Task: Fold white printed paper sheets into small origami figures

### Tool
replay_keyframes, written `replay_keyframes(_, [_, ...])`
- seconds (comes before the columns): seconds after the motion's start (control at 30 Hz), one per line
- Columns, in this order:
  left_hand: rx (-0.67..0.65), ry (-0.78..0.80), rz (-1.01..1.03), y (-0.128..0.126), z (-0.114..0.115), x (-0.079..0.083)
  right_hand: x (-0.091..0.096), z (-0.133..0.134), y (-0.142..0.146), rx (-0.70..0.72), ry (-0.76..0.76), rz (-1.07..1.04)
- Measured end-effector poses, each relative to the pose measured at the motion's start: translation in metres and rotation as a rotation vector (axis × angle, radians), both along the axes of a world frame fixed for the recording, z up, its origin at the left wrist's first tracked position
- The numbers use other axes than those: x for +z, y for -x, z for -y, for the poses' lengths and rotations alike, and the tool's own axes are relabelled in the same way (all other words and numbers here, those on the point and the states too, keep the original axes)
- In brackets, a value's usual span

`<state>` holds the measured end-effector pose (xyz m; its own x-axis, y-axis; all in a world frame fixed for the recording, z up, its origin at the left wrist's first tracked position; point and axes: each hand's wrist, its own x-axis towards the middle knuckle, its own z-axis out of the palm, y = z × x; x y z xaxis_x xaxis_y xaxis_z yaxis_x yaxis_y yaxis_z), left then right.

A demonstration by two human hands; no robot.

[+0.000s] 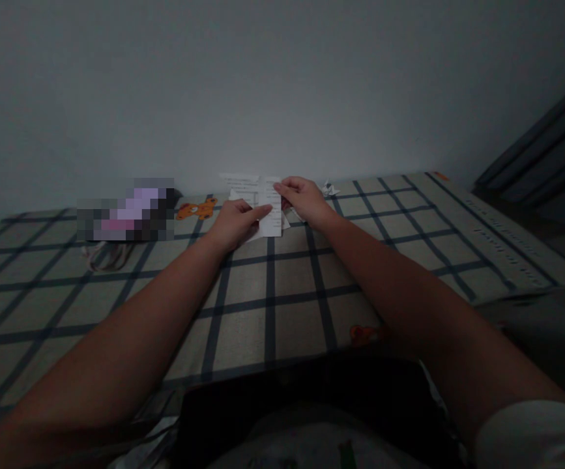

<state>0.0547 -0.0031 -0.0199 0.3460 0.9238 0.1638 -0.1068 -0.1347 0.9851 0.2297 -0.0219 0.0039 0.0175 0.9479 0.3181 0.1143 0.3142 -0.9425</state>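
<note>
Both hands are on a small sheet of printed white paper (271, 221), held upright-looking over the far part of the checked tablecloth. My left hand (237, 223) is closed on its left side, the thumb lying across the front. At the upper right edge, my right hand (304, 197) pinches the sheet between thumb and fingers. Behind and to the left shows more printed paper (241, 182); whether it is part of the same piece I cannot tell. Just beyond my right hand lies a crumpled or folded white paper piece (330, 189).
A blurred-out purple and pink object (133, 212) with a looped cord (109, 258) lies at the left. The checked tablecloth (243, 286) has printed bears (197, 209). A pale wall (262, 85) stands behind the table, and a dark curtain (546, 150) hangs at the right.
</note>
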Motion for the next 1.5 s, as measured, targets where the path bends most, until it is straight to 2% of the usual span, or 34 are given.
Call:
replay_keyframes(0.17, [0.09,-0.091,-0.044,0.004,-0.008,-0.001,-0.003,-0.003,-0.002,-0.005,-0.026,0.029])
replay_keyframes(0.23, [0.114,-0.082,-0.057,0.005,-0.011,-0.001,-0.005,-0.004,-0.002,-0.014,-0.05,0.04])
replay_keyframes(0.43, [0.004,0.033,0.055,0.001,-0.01,0.002,-0.008,-0.008,-0.004,-0.026,-0.061,-0.014])
replay_keyframes(0.6, [-0.052,0.062,0.125,-0.002,-0.006,0.005,-0.009,-0.009,-0.002,-0.019,-0.038,-0.122])
replay_keyframes(0.83, [0.016,0.058,0.058,-0.002,-0.002,0.008,-0.01,-0.009,0.001,-0.02,-0.018,-0.191])
replay_keyframes(1.1, [0.063,-0.01,0.012,0.0,-0.008,0.001,-0.007,-0.007,-0.001,0.004,0.008,-0.214])
replay_keyframes(1.3, [0.021,-0.004,-0.009,0.001,-0.012,-0.003,-0.009,-0.011,-0.002,-0.053,-0.035,-0.167])
replay_keyframes(1.5, [0.086,-0.048,0.024,0.002,-0.012,-0.003,-0.007,-0.007,-0.002,0.062,0.032,-0.22])
